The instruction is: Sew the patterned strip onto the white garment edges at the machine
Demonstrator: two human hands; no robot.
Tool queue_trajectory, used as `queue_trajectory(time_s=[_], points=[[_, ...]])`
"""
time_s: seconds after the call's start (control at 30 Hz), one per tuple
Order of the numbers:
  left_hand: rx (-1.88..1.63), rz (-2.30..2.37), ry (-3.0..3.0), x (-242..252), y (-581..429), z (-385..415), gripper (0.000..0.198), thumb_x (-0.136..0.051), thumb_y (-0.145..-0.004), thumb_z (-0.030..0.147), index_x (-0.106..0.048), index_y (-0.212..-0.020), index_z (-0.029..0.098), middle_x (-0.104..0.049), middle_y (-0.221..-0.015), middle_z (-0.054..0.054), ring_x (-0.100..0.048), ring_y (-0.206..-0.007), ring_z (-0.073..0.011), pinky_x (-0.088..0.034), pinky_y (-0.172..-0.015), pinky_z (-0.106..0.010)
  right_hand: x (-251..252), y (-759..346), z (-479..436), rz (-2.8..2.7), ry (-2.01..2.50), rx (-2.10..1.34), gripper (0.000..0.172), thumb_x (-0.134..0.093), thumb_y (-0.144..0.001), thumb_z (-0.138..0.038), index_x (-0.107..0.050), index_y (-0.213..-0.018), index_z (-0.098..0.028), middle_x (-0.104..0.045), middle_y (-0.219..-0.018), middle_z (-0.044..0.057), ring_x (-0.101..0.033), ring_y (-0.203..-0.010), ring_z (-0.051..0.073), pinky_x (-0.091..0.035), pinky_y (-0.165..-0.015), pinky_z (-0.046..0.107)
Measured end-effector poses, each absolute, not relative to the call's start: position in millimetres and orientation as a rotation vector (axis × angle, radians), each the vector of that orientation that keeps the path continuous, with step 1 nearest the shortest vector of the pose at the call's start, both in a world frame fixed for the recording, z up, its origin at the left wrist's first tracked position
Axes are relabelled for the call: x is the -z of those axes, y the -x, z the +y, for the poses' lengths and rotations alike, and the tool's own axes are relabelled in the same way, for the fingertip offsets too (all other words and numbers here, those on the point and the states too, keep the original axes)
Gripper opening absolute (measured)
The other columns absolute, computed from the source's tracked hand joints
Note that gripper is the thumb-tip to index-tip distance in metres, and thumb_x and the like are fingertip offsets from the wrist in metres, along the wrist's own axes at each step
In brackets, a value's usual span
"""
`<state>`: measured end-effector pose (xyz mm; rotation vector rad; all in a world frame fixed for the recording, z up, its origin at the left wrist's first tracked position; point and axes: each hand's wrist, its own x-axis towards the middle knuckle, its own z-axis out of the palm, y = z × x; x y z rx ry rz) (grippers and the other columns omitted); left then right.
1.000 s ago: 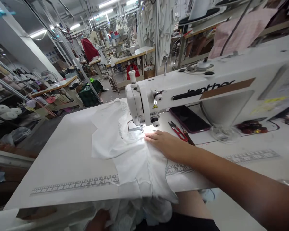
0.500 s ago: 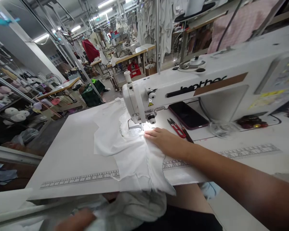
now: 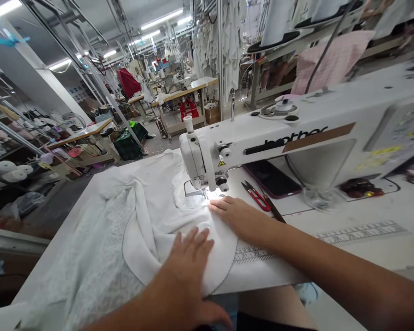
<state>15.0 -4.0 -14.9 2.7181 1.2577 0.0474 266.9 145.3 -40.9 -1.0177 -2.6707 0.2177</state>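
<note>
A: Left first — go.
B: Lower left of the frame: patterned fabric [image 3: 93,257], loosely bunched on the table [image 3: 105,178]. It lies against plain white cloth [image 3: 148,248], which spreads across the centre, up to the needle area [image 3: 205,194]. Darker edging on its near curve.
A: Left hand?
B: Bottom centre. Left hand [image 3: 185,276] palm down on the cloth, fingers fanned, no grip visible.
A: Right hand?
B: Right hand [image 3: 239,216], just right of centre, fingers together, tips on the cloth just beside the needle area. Thumb hidden — can't make out any pinch.
A: Further right?
B: Red snips [image 3: 257,195] and a phone [image 3: 272,178], neither touched, below the arm of the sewing machine [image 3: 262,131].
A: How far along?
B: Partway, I'd judge. Cloth is positioned at the needle, some lying beyond it, plenty in front. Any finished seam there is too small to confirm. Stitching at the needle seems left, and the snips look unneeded so far.
</note>
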Motion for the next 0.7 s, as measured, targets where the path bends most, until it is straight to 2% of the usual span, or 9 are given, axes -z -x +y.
queue_trajectory(time_s=[0.1, 0.17, 0.23, 0.33, 0.4, 0.5, 0.57, 0.6, 0.7], points=[[-0.080, 1.004, -2.826, 22.6, -49.1, 40.7, 0.029, -0.063, -0.086, 0.039, -0.063, -0.106, 0.017, -0.058, -0.133, -0.013, -0.050, -0.127, -0.0340, -0.042, -0.105, -0.052, 37.5, -270.0, 147.3, -2.674, 1.000, -0.250, 0.040, -0.044, -0.088, -0.005, -0.057, -0.125, -0.010, -0.056, -0.132, 0.015, -0.051, -0.120, 0.026, -0.045, -0.099, 0.045], [-0.127, 0.862, -2.868, 24.3, -57.9, 60.0, 0.015, -0.058, -0.090, 0.024, -0.062, -0.102, 0.015, -0.060, -0.130, -0.011, -0.052, -0.125, -0.0283, -0.039, -0.110, -0.046, 33.0, -276.4, 148.4, -2.669, 0.947, -0.317, 0.037, -0.043, -0.090, -0.008, -0.058, -0.124, -0.012, -0.057, -0.132, 0.014, -0.051, -0.121, 0.025, -0.043, -0.102, 0.044], [-0.194, 0.841, -2.829, 20.2, -54.9, 71.5, 0.016, -0.049, -0.090, 0.008, -0.061, -0.099, 0.014, -0.064, -0.125, -0.010, -0.056, -0.121, -0.0225, -0.039, -0.112, -0.039, 29.1, -285.2, 149.3, -2.668, 0.863, -0.434, 0.043, -0.045, -0.086, -0.007, -0.057, -0.126, -0.015, -0.057, -0.133, 0.012, -0.048, -0.124, 0.023, -0.041, -0.105, 0.044], [-0.380, 1.019, -2.577, 4.1, -43.5, 85.0, 0.023, -0.040, -0.092, 0.007, -0.057, -0.106, 0.017, -0.066, -0.118, -0.009, -0.061, -0.112, -0.0182, -0.049, -0.101, -0.034, 28.0, -294.6, 150.3, -2.685, 0.807, -0.588, 0.068, -0.049, -0.071, -0.002, -0.049, -0.137, -0.017, -0.047, -0.144, 0.010, -0.037, -0.135, 0.024, -0.035, -0.110, 0.044], [-0.530, 1.167, -2.369, -7.0, -40.3, 95.9, 0.020, -0.037, -0.096, 0.015, -0.054, -0.104, 0.021, -0.069, -0.107, -0.006, -0.065, -0.100, -0.0172, -0.056, -0.085, -0.031, 29.8, -292.0, 151.8, -2.656, 0.886, -0.589, 0.072, -0.053, -0.071, -0.005, -0.044, -0.141, -0.016, -0.044, -0.147, 0.012, -0.035, -0.137, 0.026, -0.033, -0.111, 0.045], [-0.713, 1.310, -2.161, -13.2, -45.4, 113.0, 0.018, -0.033, -0.098, 0.024, -0.050, -0.094, 0.022, -0.065, -0.082, -0.001, -0.062, -0.072, -0.0152, -0.053, -0.062, -0.027, 31.7, -275.7, 156.5, -2.569, 1.040, -0.476, 0.045, -0.059, -0.080, -0.013, -0.060, -0.125, -0.017, -0.059, -0.130, 0.013, -0.054, -0.116, 0.027, -0.042, -0.098, 0.046], [-0.740, 1.309, -2.129, -9.3, -52.2, 122.4, 0.018, -0.033, -0.098, 0.029, -0.049, -0.101, 0.022, -0.061, -0.076, 0.000, -0.057, -0.062, -0.0144, -0.049, -0.056, -0.026, 31.1, -264.1, 160.5, -2.563, 1.057, -0.436, 0.020, -0.060, -0.082, -0.012, -0.069, -0.099, -0.018, -0.069, -0.110, 0.009, -0.062, -0.094, 0.024, -0.046, -0.086, 0.039], [-0.710, 1.291, -2.169, -5.7, -55.8, 126.6, 0.020, -0.039, -0.096, 0.035, -0.048, -0.108, 0.021, -0.062, -0.079, 0.000, -0.058, -0.064, -0.0151, -0.050, -0.057, -0.028, 30.5, -260.1, 162.3, -2.574, 1.045, -0.437, 0.013, -0.060, -0.082, -0.011, -0.070, -0.088, -0.018, -0.071, -0.100, 0.007, -0.063, -0.087, 0.022, -0.046, -0.080, 0.036], [-0.514, 1.303, -2.464, 8.1, -65.1, 139.6, 0.059, -0.069, -0.075, 0.055, -0.049, -0.116, 0.017, -0.064, -0.089, -0.005, -0.062, -0.078, -0.0235, -0.053, -0.066, -0.037, 28.7, -257.8, 166.2, -2.578, 1.045, -0.442, 0.014, -0.060, -0.079, -0.007, -0.068, -0.081, -0.017, -0.070, -0.080, 0.004, -0.063, -0.074, 0.019, -0.043, -0.071, 0.031]])
